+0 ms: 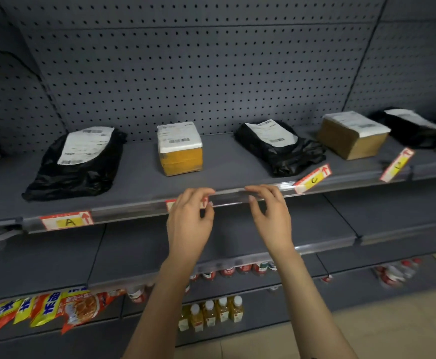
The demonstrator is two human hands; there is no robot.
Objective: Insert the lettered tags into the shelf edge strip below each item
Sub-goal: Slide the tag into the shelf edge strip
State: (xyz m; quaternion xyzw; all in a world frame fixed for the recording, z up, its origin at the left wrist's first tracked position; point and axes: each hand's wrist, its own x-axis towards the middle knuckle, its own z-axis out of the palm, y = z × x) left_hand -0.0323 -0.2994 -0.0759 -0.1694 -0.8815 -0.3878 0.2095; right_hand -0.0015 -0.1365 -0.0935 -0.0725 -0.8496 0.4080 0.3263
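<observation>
A clear edge strip point(134, 211) runs along the front of the grey shelf. Tag A point(66, 221) sits flat in it below a black parcel bag point(77, 161). Below the yellow box point(179, 149) a second tag point(171, 204) is in the strip, mostly hidden by my left hand point(189, 224), whose fingers pinch at it. To its right, my right hand point(268, 211) has its fingertips on the strip's top edge and thumb at the front. Tag C point(312, 178) lies loose and tilted near another black bag point(279, 149). A fourth tag point(397, 164) lies tilted before the brown box point(351, 134).
A further black bag point(414, 125) lies at the far right. The pegboard back wall rises behind the parcels. Lower shelves hold snack packets point(43, 309), juice bottles point(211, 314) and red-capped bottles point(237, 270). Tan floor shows at the bottom right.
</observation>
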